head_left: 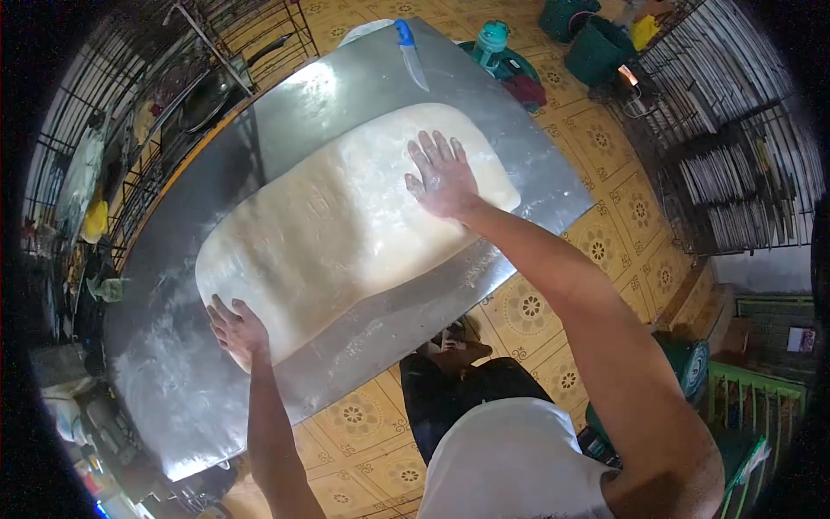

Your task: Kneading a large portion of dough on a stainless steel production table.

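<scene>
A big pale slab of dough [320,208] lies lengthwise across a metal-topped table [173,398], its surface smooth with a few dents. My left hand [238,332] rests on the dough's near left end, fingers apart. Toward the right end, my right hand [443,176] lies flat on top with its fingers spread. Both hands have a whitish dusting, and neither grasps anything. Beyond the dough, a knife [411,55] with a blue handle lies near the table's far edge.
Past the far right table edge stands a teal jug [491,43] beside a dark red cloth [524,90]. Wire racks [285,35] border the far left side. Stacked trays [735,182] fill shelving at right. Green bins [598,50] stand on the patterned tile floor [596,251].
</scene>
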### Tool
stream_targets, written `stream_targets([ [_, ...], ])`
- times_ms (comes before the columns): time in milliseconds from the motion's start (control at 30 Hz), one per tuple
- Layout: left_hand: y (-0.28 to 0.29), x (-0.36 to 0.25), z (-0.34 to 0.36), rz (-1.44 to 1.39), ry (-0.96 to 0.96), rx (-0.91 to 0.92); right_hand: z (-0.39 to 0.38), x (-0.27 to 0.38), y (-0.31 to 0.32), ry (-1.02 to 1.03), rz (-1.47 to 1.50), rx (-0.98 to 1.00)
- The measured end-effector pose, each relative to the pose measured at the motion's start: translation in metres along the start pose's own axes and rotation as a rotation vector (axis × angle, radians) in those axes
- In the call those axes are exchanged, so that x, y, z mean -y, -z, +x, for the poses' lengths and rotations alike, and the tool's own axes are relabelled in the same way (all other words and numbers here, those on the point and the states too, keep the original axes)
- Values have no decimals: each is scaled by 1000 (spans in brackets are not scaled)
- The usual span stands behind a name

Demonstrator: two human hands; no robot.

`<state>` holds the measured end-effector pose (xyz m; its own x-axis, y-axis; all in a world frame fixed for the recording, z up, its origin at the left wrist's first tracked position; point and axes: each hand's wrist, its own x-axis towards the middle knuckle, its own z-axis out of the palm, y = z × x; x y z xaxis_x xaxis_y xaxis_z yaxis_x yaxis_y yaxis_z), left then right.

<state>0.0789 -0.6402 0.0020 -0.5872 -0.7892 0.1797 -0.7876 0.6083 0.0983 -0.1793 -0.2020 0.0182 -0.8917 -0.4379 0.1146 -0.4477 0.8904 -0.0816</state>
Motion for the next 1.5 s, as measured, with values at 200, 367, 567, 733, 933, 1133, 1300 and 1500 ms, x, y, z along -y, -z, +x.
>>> stream_targets([
  [200, 0, -2, 0, 4, 12, -5, 2, -2, -2, -3, 14, 25],
  [367, 1, -7, -2, -2, -4, -13, 0, -6, -2, 10, 35, -19],
  [567, 6, -7, -3, -6, -16, -25, -1, -2, -1, 8, 44, -36],
  [733, 1, -3, 0, -13, -27, -37, -1, -2, 0, 6, 44, -39],
  [933, -2, 0, 0, -6, -23, -38, -1, -1, 0, 9, 46, -24],
  [1133, -2, 1, 1, 1, -13, -20, -3, 0, 1, 6, 52, -12],
  [1300, -5, -9, -2, -35, -8, -15, -6, -11, 0, 26, 64, -88],
  [1500, 6, 0, 0, 7, -23, -34, 8, 0, -10, 67, 38, -142],
])
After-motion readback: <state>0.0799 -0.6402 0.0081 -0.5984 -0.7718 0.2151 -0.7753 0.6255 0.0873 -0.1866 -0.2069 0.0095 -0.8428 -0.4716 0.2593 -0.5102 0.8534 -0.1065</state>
